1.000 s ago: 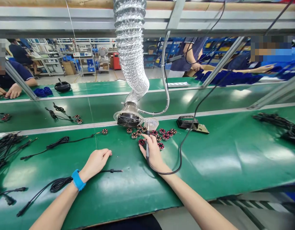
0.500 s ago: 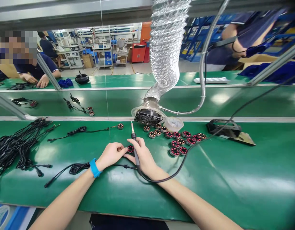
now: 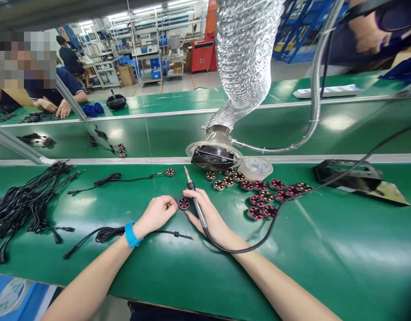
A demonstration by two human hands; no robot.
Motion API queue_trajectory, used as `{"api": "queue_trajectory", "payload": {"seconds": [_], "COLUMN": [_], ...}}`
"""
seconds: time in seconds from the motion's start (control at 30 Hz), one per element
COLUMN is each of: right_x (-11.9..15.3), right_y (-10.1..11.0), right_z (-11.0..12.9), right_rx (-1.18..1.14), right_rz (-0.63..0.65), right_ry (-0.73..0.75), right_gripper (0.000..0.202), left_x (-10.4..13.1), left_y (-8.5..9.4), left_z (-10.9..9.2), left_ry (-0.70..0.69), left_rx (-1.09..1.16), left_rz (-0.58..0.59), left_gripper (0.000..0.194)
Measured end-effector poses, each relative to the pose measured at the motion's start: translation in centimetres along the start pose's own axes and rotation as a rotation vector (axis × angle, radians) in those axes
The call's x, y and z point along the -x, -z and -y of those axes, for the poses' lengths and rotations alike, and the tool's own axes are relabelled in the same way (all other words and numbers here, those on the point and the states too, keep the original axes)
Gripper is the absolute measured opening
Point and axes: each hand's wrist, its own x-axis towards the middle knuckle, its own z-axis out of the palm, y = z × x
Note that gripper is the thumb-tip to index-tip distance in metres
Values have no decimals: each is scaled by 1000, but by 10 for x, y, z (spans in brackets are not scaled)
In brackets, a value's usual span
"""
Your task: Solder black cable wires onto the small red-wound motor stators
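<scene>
A soldering iron (image 3: 199,209) is held in my right hand (image 3: 212,218), its bare tip pointing up and away. Between my hands a small round motor stator (image 3: 183,203) with red windings lies on the green bench. Thumb and fingers of my left hand (image 3: 158,213) are pinched together at the stator's left edge; whether anything is between them cannot be made out. A black cable (image 3: 175,234) passes behind my left wrist, its bare wire end lying below the stator. Another cable (image 3: 135,179) reaches a copper-coloured stator (image 3: 170,172) farther back.
Several stators (image 3: 257,200) sit at the right, beside a clear round tub (image 3: 255,168). A fume extractor fan (image 3: 214,157) hangs above the bench's back edge. A black iron stand (image 3: 347,173) stands right. Many black cables (image 3: 31,200) are heaped left. A co-worker's hands (image 3: 56,107) are beyond the partition.
My right hand has drawn a little to the right with the soldering iron, away from the stator, uncovering the cable's wire end. My left hand stays at the stator. The camera view has shifted.
</scene>
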Motion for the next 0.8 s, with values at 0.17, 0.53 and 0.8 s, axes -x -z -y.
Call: {"api": "queue_trajectory", "payload": {"seconds": [0.17, 0.53, 0.8], "right_x": [-3, -2, -2], "right_y": [-6, -7, -8], "right_z": [-4, -1, -4], "right_rx": [-19, 65, 13], "right_rz": [-46, -76, -58], "right_ry": [-17, -53, -27], "right_gripper": [58, 59, 56], "left_x": [-4, -7, -6], "left_y": [-5, 2, -6], "left_z": [0, -1, 0], "left_ry": [-22, 83, 27], "left_rx": [130, 261, 234], "left_rz": [-10, -157, -1], "left_gripper": [26, 28, 31]}}
